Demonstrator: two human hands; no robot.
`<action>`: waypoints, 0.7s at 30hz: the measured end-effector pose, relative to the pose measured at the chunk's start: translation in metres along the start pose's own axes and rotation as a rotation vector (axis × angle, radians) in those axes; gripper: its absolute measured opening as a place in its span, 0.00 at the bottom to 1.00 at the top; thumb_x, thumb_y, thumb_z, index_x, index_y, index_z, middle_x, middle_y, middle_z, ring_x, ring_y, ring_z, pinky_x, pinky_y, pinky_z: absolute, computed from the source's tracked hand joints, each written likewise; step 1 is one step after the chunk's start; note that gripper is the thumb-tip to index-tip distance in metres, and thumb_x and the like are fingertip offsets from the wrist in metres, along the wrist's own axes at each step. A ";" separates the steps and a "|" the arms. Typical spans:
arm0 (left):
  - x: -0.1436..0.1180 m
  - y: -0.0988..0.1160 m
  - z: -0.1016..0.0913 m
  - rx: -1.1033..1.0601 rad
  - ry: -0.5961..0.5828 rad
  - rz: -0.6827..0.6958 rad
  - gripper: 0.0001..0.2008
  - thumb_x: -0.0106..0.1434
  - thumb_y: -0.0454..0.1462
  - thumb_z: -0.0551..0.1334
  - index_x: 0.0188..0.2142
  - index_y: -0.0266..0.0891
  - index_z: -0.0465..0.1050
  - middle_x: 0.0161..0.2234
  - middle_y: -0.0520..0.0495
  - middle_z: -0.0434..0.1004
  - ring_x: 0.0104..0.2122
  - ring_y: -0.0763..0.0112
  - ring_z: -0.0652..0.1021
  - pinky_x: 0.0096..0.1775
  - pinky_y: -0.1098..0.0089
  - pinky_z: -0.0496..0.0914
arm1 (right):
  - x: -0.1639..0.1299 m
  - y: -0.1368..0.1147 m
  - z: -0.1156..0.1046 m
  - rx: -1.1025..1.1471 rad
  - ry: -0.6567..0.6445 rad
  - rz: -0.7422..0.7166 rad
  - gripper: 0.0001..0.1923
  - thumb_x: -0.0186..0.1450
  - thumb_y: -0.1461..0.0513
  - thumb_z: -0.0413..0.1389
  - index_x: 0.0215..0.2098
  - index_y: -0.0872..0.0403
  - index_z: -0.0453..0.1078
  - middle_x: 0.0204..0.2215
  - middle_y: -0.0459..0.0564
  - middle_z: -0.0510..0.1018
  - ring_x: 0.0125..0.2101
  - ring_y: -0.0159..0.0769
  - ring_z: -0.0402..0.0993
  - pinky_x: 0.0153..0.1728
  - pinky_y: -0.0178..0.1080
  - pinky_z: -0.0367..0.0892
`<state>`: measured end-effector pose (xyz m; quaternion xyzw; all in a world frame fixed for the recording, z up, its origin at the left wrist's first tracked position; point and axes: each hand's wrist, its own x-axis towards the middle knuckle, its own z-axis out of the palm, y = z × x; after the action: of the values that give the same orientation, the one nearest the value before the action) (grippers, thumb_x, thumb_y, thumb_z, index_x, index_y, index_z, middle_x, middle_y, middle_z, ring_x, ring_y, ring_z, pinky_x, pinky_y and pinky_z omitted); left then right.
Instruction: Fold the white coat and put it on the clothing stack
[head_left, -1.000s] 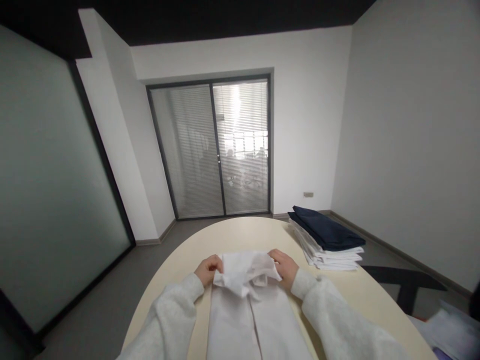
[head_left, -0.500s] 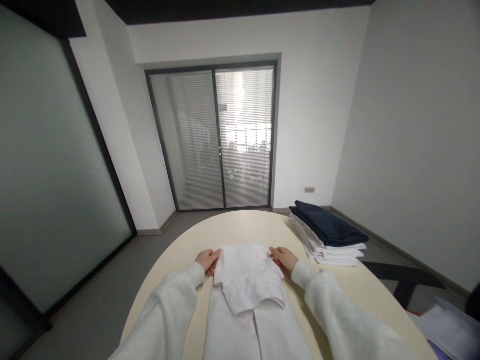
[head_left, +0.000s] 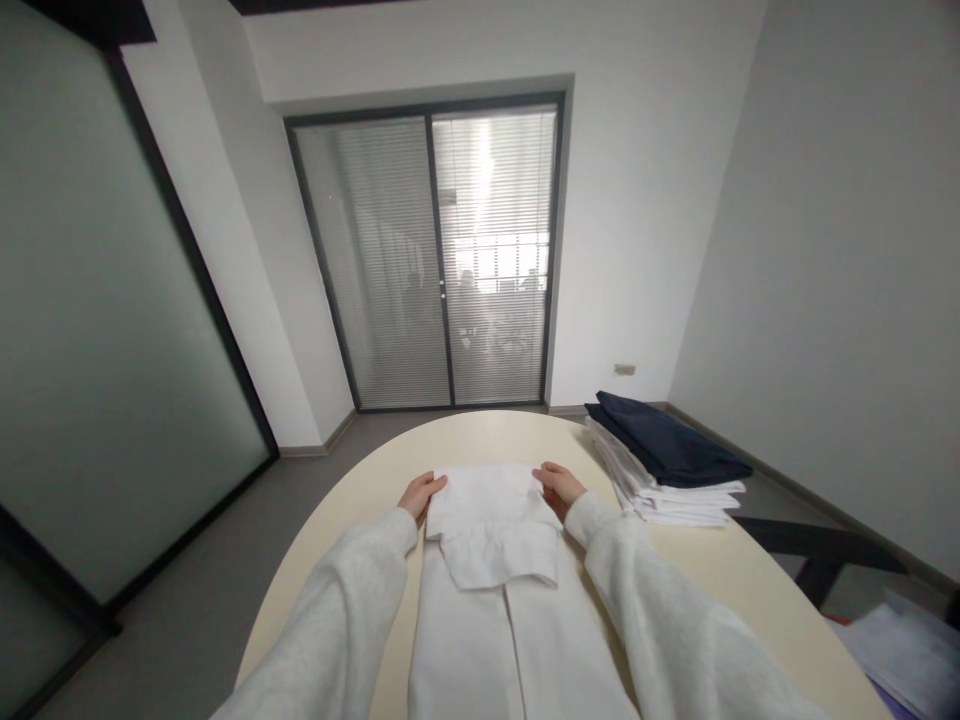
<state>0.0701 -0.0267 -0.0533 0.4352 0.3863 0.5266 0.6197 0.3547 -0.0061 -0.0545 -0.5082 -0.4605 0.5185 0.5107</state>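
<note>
A white shirt lies lengthwise on the round cream table, its far end folded back over itself toward me. The folded flap shows a gathered seam and a loose lower edge. At the far left corner of the fold, my left hand pinches the cloth between thumb and fingers. My right hand grips the opposite far corner in the same way. The near end of the shirt runs out of view at the bottom.
To the right on the table is a stack of folded white garments with a dark navy garment on top. A black chair part and plastic-wrapped items lie beyond the table's right edge. Glass doors with blinds stand ahead.
Both hands remain on the far corners of the fold, which appears slightly raised. The camera view has tilted a little downward.
</note>
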 end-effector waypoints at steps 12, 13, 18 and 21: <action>0.024 0.003 0.003 -0.132 0.067 -0.030 0.12 0.49 0.40 0.67 0.27 0.31 0.72 0.26 0.41 0.77 0.27 0.68 0.77 0.31 0.71 0.70 | 0.017 -0.007 0.001 0.129 0.065 -0.042 0.17 0.43 0.55 0.60 0.21 0.52 0.55 0.12 0.36 0.60 0.13 0.24 0.55 0.14 0.30 0.50; 0.022 0.005 0.006 -0.144 0.068 -0.049 0.13 0.50 0.40 0.67 0.28 0.30 0.72 0.27 0.40 0.77 0.28 0.67 0.77 0.33 0.70 0.71 | 0.015 -0.009 0.001 0.134 0.051 -0.037 0.17 0.44 0.55 0.60 0.21 0.52 0.56 0.13 0.36 0.61 0.13 0.24 0.56 0.14 0.30 0.51; 0.010 0.018 0.019 -0.098 0.055 -0.035 0.13 0.46 0.32 0.68 0.33 0.30 0.72 0.31 0.40 0.78 0.30 0.65 0.78 0.35 0.68 0.71 | -0.004 -0.029 -0.002 0.176 -0.062 -0.005 0.16 0.46 0.58 0.63 0.24 0.53 0.60 0.16 0.40 0.67 0.15 0.25 0.62 0.17 0.30 0.58; 0.005 0.024 0.024 -0.153 0.021 -0.039 0.12 0.48 0.31 0.65 0.35 0.31 0.72 0.31 0.41 0.78 0.30 0.64 0.78 0.35 0.67 0.71 | -0.012 -0.035 -0.003 0.180 -0.179 -0.002 0.14 0.46 0.60 0.63 0.28 0.54 0.64 0.20 0.45 0.72 0.20 0.29 0.69 0.22 0.31 0.65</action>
<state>0.0860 -0.0230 -0.0232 0.3734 0.3597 0.5469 0.6573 0.3598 -0.0160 -0.0187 -0.4114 -0.4562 0.6008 0.5116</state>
